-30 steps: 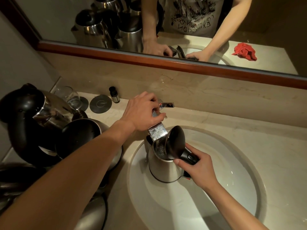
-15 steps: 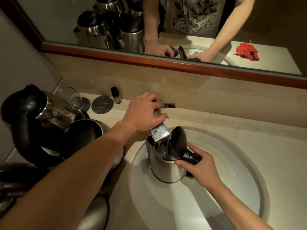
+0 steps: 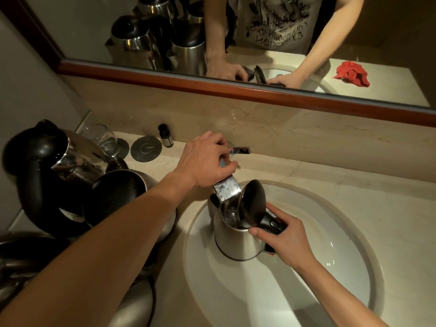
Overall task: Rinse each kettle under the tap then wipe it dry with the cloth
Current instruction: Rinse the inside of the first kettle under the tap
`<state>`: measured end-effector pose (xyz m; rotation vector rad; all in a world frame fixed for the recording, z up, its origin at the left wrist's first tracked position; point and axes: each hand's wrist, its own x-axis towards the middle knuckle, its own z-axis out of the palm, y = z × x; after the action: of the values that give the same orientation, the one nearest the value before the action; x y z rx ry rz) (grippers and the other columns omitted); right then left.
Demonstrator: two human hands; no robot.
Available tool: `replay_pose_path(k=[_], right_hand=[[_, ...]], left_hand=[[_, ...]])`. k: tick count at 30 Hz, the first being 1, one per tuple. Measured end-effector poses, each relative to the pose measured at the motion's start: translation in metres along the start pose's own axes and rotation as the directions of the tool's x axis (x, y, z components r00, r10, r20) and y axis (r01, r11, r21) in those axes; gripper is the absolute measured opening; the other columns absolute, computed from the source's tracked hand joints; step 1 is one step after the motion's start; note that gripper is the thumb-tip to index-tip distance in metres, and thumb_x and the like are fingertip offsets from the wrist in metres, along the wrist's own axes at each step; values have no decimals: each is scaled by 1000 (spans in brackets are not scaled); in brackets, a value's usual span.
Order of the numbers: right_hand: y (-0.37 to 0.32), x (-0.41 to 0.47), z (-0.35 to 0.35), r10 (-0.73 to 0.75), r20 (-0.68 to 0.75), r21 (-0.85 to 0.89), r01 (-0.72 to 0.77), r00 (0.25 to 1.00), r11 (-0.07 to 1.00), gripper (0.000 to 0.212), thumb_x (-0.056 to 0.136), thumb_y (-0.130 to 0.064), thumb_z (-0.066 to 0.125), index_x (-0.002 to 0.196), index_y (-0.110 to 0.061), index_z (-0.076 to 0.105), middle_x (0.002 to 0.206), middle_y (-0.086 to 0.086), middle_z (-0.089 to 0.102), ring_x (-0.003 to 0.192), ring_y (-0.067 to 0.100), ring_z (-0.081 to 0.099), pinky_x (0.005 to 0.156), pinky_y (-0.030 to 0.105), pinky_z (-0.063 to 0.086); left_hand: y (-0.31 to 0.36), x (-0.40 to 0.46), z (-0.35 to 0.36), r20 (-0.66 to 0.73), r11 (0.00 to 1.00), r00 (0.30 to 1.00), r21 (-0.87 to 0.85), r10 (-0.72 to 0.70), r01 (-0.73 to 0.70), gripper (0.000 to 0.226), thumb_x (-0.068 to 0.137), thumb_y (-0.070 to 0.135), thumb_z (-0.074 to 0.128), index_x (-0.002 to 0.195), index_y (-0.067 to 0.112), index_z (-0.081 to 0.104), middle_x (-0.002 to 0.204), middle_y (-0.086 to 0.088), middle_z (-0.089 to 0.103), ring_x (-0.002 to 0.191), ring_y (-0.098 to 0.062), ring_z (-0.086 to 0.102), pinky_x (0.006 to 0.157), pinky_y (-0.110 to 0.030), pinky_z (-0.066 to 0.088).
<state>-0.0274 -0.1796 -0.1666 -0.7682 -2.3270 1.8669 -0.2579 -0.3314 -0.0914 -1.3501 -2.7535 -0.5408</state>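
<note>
Rinse step | right grip (image 3: 282,239) curled round kettle (image 3: 236,239) handle, lid up under tap (image 3: 227,188) | left grip (image 3: 207,159) clasped on tap | next: likely swill, empty.

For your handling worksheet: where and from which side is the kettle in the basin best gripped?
By its black handle, from the right. It juts out there, opposite the spout, clear of the raised lid and tap. The right hand already wraps its fingers there.
</note>
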Motion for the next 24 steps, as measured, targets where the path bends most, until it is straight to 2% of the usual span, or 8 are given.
replay_pose_path(k=[4, 7, 12, 21, 24], right_hand=[[0, 2, -1, 6, 16, -7, -6, 1000, 1000, 73, 68, -19, 99, 123, -54, 66, 101, -10, 81, 61, -4, 62, 66, 22, 48], [-1, 1, -1, 4, 17, -1, -4, 1000, 1000, 72, 70, -14, 97, 125, -49, 67, 93, -10, 81, 54, -1, 61, 58, 20, 49], [5, 1, 0, -3, 12, 9, 3, 1000, 1000, 72, 69, -16, 98, 122, -53, 67, 96, -11, 80, 60, -2, 63, 70, 23, 46], [5, 2, -1, -13, 25, 2, 13, 1000, 1000, 73, 69, -19, 98, 125, -52, 67, 100, -10, 81, 62, -3, 63, 72, 24, 46], [5, 2, -1, -13, 28, 12, 13, 1000, 1000, 72, 67, -24, 99, 122, -58, 67, 99, -10, 80, 62, -3, 63, 73, 25, 46]], left_hand=[[0, 1, 0, 7, 1000, 1000, 1, -4, 4, 37, 82, 59, 48, 76, 28, 66, 96, 14, 49, 96, -9, 44, 72, -28, 26], [0, 1, 1, 7, 1000, 1000, 5, -3, 3, 37, 82, 59, 47, 75, 28, 66, 97, 12, 52, 96, -10, 45, 72, -28, 27], [0, 0, 0, 10, 1000, 1000, -20, -7, 7, 29, 81, 59, 47, 71, 34, 56, 98, 10, 55, 96, -11, 47, 72, -28, 27], [-1, 0, 2, 2, 1000, 1000, -25, 8, -8, 28, 81, 60, 46, 71, 35, 54, 98, 11, 55, 96, -10, 46, 71, -29, 29], [-1, 0, 2, 0, 1000, 1000, -16, 13, -13, 27, 83, 59, 47, 71, 35, 53, 98, 11, 54, 96, -10, 46, 71, -28, 28]])
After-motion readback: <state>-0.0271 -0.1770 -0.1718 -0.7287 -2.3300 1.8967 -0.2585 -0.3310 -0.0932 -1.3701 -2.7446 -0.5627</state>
